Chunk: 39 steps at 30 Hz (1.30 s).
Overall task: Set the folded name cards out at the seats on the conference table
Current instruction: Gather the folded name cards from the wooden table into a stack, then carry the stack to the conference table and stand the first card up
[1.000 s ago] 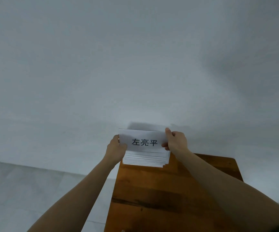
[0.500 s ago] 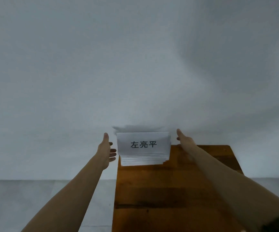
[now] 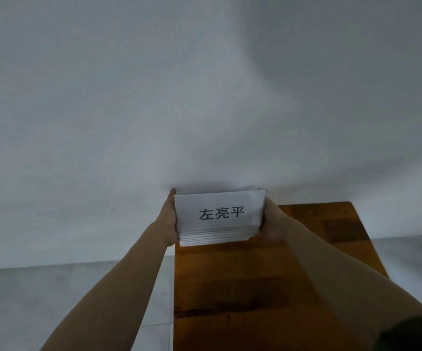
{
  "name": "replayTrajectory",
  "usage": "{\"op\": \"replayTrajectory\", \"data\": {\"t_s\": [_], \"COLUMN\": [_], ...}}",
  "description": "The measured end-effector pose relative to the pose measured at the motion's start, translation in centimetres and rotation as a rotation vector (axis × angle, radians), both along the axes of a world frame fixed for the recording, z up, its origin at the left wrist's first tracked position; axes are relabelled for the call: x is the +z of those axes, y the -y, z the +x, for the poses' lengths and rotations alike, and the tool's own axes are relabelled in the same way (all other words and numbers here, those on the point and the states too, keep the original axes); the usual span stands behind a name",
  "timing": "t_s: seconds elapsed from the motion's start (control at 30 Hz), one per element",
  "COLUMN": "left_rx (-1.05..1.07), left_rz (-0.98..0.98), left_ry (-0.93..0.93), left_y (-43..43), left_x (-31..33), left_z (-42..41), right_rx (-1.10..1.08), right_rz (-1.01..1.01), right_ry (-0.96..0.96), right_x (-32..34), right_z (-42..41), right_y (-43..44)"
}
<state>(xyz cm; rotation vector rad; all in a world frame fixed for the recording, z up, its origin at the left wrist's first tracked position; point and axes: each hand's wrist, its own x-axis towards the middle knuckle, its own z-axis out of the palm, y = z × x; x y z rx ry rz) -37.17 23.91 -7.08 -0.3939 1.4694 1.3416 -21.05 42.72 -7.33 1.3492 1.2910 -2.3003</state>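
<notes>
A stack of white folded name cards [image 3: 217, 234] sits at the far left corner of a brown wooden table [image 3: 255, 287], close to the wall. The top card [image 3: 220, 211] carries three black printed characters. My left hand [image 3: 169, 219] presses flat against the stack's left side, with one straight fingertip showing past the far corner. Against the stack's right side lies my right hand [image 3: 270, 224], its fingers mostly hidden behind the cards. The stack is squeezed between both hands.
A plain white wall [image 3: 204, 97] rises right behind the stack. Grey tiled floor [image 3: 53, 300] lies to the left of the table and shows again at the right [image 3: 407, 254]. The table's left edge runs straight toward me.
One second ago both hands pinched the top card. They then let go and spread apart. Now they have come in against the two sides of the stack.
</notes>
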Motion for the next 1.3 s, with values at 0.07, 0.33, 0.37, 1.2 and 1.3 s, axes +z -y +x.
{"op": "replayTrajectory", "data": {"t_s": [0.07, 0.33, 0.37, 1.2, 1.3], "left_rx": [0.037, 0.088, 0.102, 1.028, 1.207], "left_rz": [0.017, 0.034, 0.039, -0.033, -0.055], "left_ry": [-0.002, -0.050, -0.039, -0.167, -0.166], "left_y": [-0.2, 0.1, 0.4, 25.7, 30.1], "left_x": [-0.2, 1.6, 2.1, 8.1, 8.6], "left_z": [0.4, 1.5, 1.8, 34.3, 41.6], "right_rx": [-0.019, -0.021, -0.013, 1.017, 1.186], "right_rz": [-0.108, -0.150, -0.122, 0.026, 0.031], "right_ry": [-0.030, -0.079, -0.085, -0.060, -0.074], "right_x": [0.2, 1.4, 1.8, 8.7, 8.8], "right_z": [0.3, 1.2, 1.4, 9.8, 13.4], "right_y": [0.5, 1.0, 1.0, 21.7, 27.7]}}
